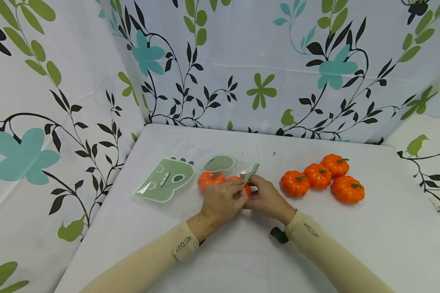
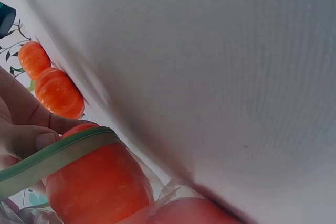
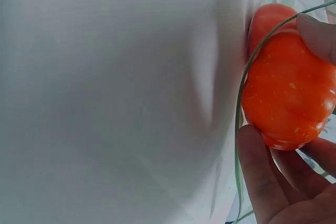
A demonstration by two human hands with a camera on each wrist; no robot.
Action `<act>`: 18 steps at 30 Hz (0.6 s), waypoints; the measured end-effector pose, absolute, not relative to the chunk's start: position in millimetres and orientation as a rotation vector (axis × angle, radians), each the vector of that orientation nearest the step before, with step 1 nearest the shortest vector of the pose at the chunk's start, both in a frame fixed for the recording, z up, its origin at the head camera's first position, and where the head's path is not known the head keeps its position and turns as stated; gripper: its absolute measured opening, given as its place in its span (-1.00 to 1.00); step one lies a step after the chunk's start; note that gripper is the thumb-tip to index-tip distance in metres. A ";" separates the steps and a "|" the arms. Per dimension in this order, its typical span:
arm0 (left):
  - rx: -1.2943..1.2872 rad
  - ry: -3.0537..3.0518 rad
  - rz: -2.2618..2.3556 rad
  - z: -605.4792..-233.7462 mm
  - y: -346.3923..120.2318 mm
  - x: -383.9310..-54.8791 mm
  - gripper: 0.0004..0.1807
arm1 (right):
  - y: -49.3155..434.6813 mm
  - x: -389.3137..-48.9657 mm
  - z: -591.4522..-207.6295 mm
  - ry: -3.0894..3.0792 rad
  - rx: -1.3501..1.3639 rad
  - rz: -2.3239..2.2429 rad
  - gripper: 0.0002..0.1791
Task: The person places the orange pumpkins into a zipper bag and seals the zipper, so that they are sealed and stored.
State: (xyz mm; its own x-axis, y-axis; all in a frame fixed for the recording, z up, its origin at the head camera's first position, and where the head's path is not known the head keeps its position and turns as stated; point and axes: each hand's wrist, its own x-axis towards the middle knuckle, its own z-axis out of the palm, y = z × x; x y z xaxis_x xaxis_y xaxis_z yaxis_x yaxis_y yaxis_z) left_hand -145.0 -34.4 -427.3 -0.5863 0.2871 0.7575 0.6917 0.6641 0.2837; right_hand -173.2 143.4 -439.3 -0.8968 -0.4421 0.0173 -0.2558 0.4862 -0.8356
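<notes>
The bag point(image 1: 220, 163) lies left of four loose pumpkins point(image 1: 317, 176); the left hand point(image 1: 221, 202) pinches its green rim point(image 1: 251, 172), seemingly to steady it around the pumpkin point(image 3: 289, 90) gripped by the right hand point(image 1: 270, 199).

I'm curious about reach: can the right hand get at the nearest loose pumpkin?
Probably yes: nothing shows between the right hand and that loose pumpkin, though it holds another pumpkin at the mouth of the bag.
</notes>
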 end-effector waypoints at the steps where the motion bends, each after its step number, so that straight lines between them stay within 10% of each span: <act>1: -0.760 -2.176 -0.752 -427.3 -34.6 -145.0 -0.87 | 142.0 -174.1 -439.7 2.535 -0.622 -1.365 -0.30; 18: -0.819 -2.135 -0.790 -426.6 -35.8 -144.0 -0.89 | 120.9 -183.6 -435.1 2.583 -0.771 -1.188 -0.34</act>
State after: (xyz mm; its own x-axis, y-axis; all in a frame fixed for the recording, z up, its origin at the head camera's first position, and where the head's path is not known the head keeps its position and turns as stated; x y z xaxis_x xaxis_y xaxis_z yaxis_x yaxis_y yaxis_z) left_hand -144.0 -35.8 -426.6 -0.5500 0.3073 0.7766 0.7388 0.6125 0.2810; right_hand -183.6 120.9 -435.1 -0.8454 -0.5328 0.0384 -0.3758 0.5421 -0.7516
